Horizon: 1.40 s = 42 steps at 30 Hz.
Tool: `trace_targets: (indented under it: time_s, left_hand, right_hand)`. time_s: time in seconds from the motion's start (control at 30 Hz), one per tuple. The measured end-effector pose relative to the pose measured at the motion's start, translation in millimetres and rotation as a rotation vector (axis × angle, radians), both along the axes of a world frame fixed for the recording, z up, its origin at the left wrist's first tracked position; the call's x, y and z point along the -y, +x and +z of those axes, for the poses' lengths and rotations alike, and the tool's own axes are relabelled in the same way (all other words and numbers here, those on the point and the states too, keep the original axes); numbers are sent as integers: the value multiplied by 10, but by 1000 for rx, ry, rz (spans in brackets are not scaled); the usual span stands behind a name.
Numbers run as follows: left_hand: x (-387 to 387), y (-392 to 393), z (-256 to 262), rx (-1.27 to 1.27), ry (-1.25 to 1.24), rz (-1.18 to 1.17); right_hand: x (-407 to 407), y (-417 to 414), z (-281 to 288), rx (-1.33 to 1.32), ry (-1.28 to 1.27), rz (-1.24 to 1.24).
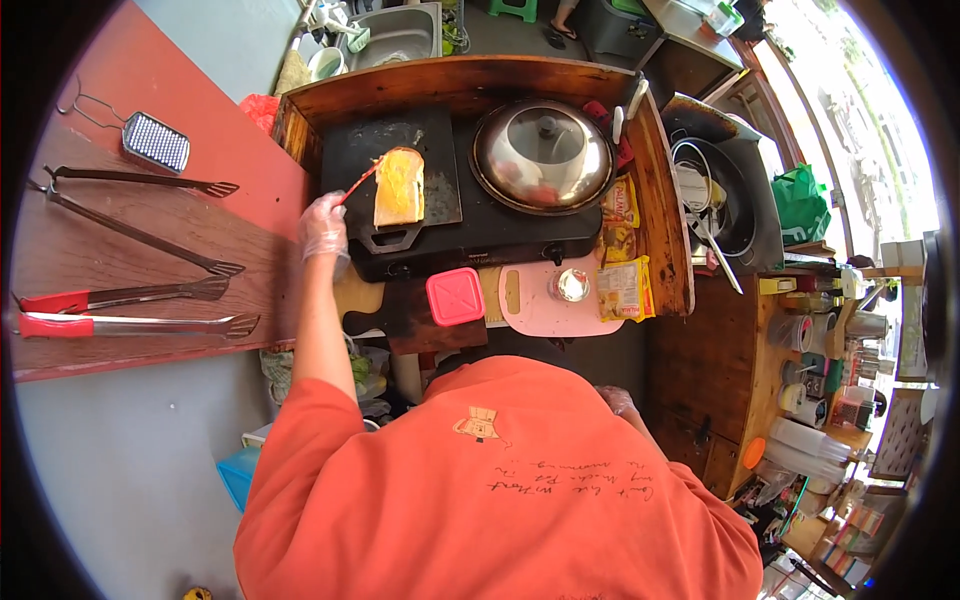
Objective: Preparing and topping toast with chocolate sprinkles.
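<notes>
My left hand [324, 229], in a clear plastic glove, grips a thin red utensil [361, 182]. The utensil's far end reaches the upper left edge of a slice of bread [400, 187] covered with yellow spread. Beneath the bread is a flat black griddle plate [442, 165] with a loop handle, set on a black two-burner stove [480, 244]. My right hand [616, 400], also gloved, hangs low beside my body. My red shirt covers part of it, so its fingers cannot be made out.
A domed lidded pan [544, 156] occupies the right burner. Nearer me are a pink lidded box [456, 297], a pink cutting board [525, 322] with a can [571, 285], and yellow packets [624, 289]. Tongs [142, 225] and a grater [156, 142] lie left. A wooden surround [465, 73] encloses the stove.
</notes>
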State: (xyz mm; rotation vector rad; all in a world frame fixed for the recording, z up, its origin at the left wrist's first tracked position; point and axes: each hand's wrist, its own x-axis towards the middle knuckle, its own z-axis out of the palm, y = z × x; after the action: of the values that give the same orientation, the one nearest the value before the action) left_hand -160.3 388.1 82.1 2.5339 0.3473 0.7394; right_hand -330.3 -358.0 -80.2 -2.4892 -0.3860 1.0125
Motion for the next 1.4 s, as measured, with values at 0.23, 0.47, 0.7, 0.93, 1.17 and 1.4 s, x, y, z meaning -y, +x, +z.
trace_targets:
  time_s: [0.23,0.47,0.7,0.93,1.17,1.4]
  left_hand:
    - [724,-195,195,-302,-210,59]
    - [958,8,183,-299,-211,63]
    - [1015,150,165,-157,-85,123]
    - [1014,172,212,-128,-30,156]
    - [828,-44,287,-100,99,57]
    - [989,-414,291,-285,18,-82]
  right_hand:
    - [-74,-34,116,-142,9,-263]
    - [109,-203,-61,83,-141,201]
    - [-131,-97,180,-43,-202,197]
    - [-17,-222,-68,35,-165,231]
    - [-67,-280,-12,-62,-185,217]
    - [-79,-298,6,78,-82,188]
